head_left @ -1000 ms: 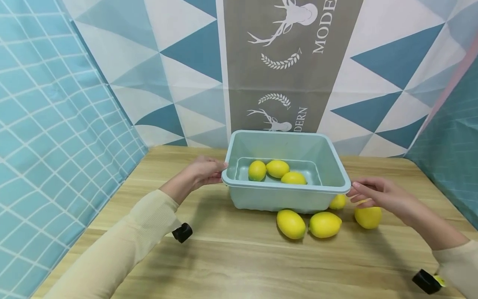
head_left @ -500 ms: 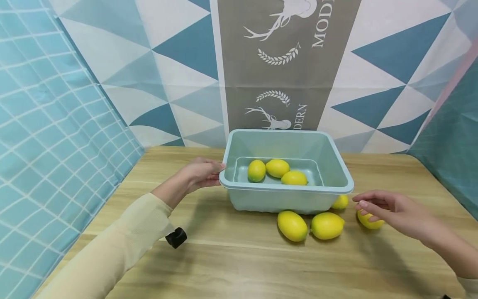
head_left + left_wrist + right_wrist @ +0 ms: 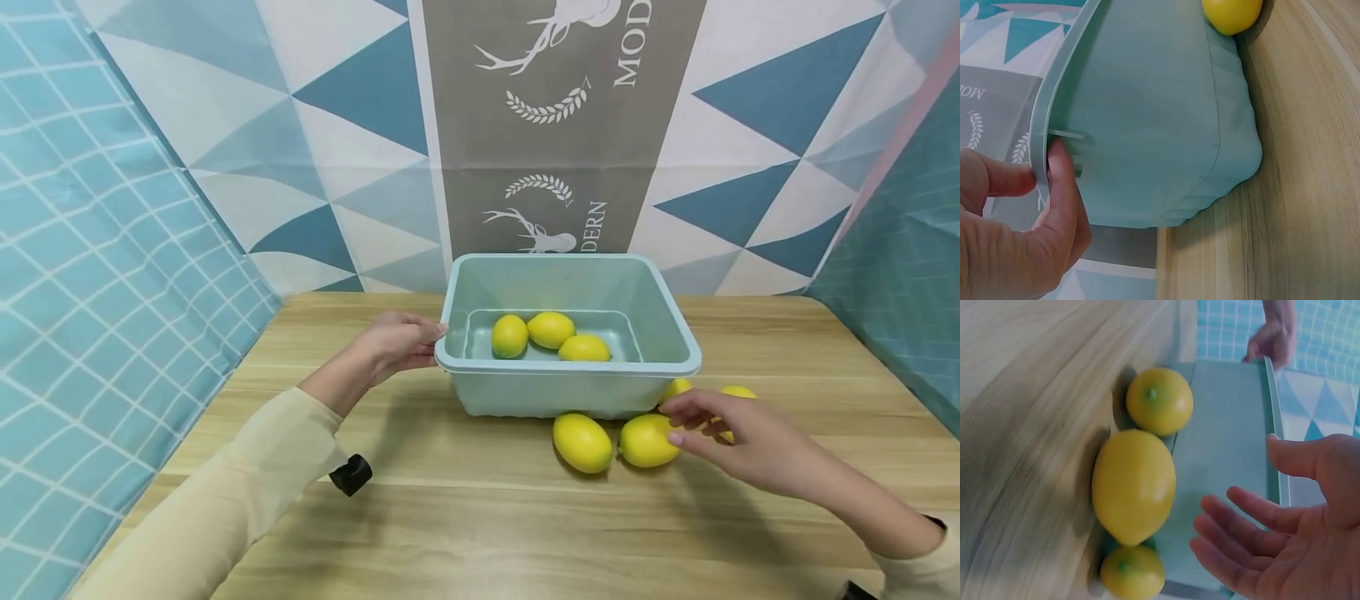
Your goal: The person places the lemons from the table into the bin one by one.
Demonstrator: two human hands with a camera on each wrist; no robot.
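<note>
A pale blue-green plastic bin stands on the wooden table with three lemons inside, among them one lemon at the left. My left hand pinches the bin's left rim; in the left wrist view the thumb lies outside and the fingers under the lip. My right hand hovers with relaxed, spread fingers and holds nothing, overlapping a lemon in front of the bin. Beside that one lies another lemon. In the right wrist view, the palm faces the bin and a large lemon.
One lemon sits at the bin's front right corner, and a further lemon is partly hidden behind the right hand. The wooden table ends at a patterned cloth wall behind and a blue checked curtain at left.
My right hand has let go of the bin's right rim, drawn back, and then moved left over the lemons in front. The left hand keeps its grip on the rim.
</note>
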